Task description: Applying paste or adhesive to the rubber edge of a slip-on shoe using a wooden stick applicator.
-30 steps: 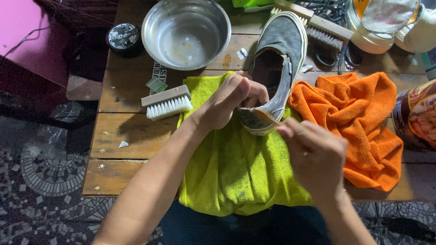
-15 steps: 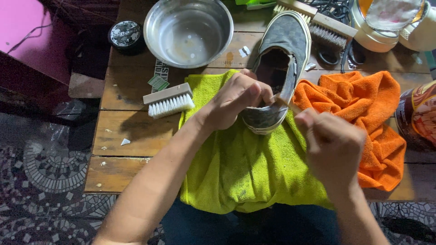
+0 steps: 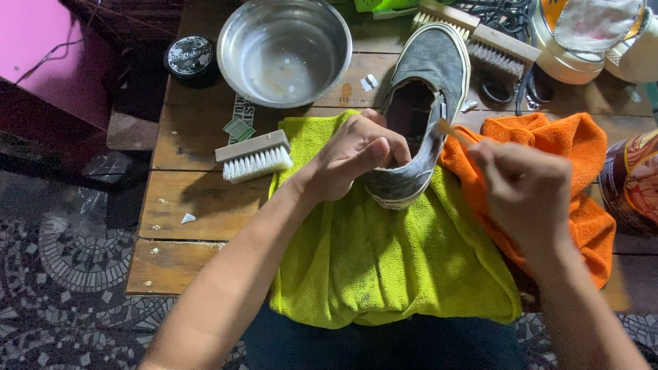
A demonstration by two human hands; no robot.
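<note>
A slatted wooden table carries everything. Across its near edge, beneath both hands, lies a yellow-green towel; an orange cloth is bunched under and beyond the right hand. A steel bowl sits beyond the left hand, near the table's far edge. The grey slip-on shoe rests heel-first on the towel, its toe pointing away, directly between the two hands. The left hand has its grip pressed together on the shoe's heel, fingers curled over the collar. The right hand, just to the right of the shoe, pinches a thin light-coloured brush handle whose tip meets the shoe's side; the bristle end is hidden. To the left of the left hand lies a white-bristled brush on the bare wood. Two more wooden brushes lie beyond the shoe's toe. A small black round tin stands left of the bowl.
</note>
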